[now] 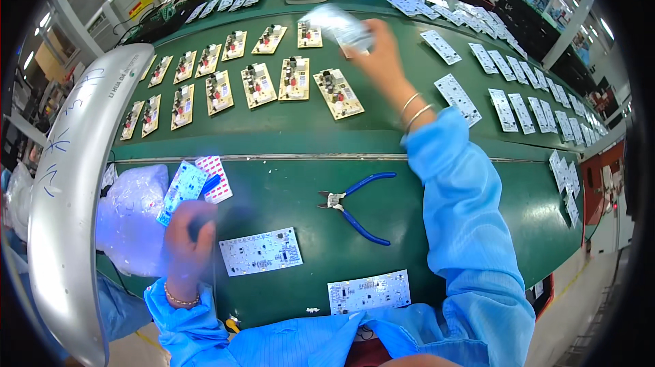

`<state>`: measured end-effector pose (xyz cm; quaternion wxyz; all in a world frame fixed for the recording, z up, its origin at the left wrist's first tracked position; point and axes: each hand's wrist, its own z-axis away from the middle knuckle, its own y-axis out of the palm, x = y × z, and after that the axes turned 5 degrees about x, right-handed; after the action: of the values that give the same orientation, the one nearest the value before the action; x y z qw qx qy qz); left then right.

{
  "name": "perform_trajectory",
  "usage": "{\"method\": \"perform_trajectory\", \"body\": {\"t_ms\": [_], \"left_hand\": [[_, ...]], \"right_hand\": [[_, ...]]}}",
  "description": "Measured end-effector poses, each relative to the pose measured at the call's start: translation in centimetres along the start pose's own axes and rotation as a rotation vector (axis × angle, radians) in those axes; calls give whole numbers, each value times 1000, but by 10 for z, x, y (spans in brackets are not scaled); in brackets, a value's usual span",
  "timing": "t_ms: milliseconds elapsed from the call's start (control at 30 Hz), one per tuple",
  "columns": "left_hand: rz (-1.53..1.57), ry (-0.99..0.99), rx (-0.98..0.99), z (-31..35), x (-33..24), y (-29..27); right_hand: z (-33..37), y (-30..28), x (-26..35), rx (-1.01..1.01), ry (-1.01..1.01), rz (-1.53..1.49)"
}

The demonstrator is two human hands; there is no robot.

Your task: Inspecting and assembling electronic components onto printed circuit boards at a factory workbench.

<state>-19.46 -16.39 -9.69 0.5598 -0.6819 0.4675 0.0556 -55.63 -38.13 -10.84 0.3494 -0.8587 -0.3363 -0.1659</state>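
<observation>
Your right hand (380,56) reaches out toward twelve-thirty, its fingers gripping a pale circuit board (334,24) at its near end; motion blur hides which face is up. That board is above the far part of the green bench (286,186), at twelve o'clock. Your left hand (191,234), at eight o'clock, is blurred and half curled; I cannot tell whether it holds anything. Just beyond its fingers lies a bluish-lit board (183,193), next to a red-marked label sheet (217,177).

Around the held board, component boards (258,85) fill ten to twelve o'clock, while flat white boards (458,99) spread from one to three.

You seem to be in the middle of transferring a board between your work spot and those rows. The next move likely calls for lowering it level, clear of the upright parts nearby.

Closer in, blue-handled cutters (335,200) rest spread at five o'clock, with single boards at seven (260,252) and five-thirty (369,292).
</observation>
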Motion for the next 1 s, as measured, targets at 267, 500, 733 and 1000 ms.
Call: {"method": "perform_trajectory", "body": {"t_ms": [267,500,733,1000], "left_hand": [[-309,90,-447,-21,13,-13],[-432,72,-430,-9,15,-30],[-379,399,-396,-16,15,-29],[-53,582,-633,-19,22,-18]], "right_hand": [[54,15,169,553,-838,-483],[45,33,187,576,-838,-514],[54,22,183,605,-679,-422],[65,27,183,616,-631,-469]]}}
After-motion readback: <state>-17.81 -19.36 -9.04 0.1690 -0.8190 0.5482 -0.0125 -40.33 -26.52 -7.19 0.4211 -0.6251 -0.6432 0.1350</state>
